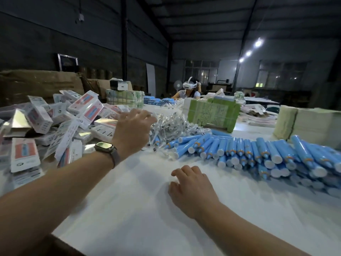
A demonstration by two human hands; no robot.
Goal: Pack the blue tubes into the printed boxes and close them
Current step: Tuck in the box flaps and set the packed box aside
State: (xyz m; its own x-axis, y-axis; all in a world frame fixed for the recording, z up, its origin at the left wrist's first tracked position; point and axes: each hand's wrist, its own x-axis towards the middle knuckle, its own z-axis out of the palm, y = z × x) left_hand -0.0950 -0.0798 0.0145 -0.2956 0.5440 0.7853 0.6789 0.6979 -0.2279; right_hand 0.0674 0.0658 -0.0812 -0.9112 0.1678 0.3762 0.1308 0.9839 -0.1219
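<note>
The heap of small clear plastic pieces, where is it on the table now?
In the head view the heap of clear plastic pieces lies mid-table, between the pile of printed boxes on the left and the blue tubes on the right, with the left hand reaching into it.

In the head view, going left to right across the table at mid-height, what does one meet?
Pile of printed boxes → left hand, reaching over the heap of clear plastic-wrapped pieces → blue tubes → stack of pale flat sheets at the far right.
</note>
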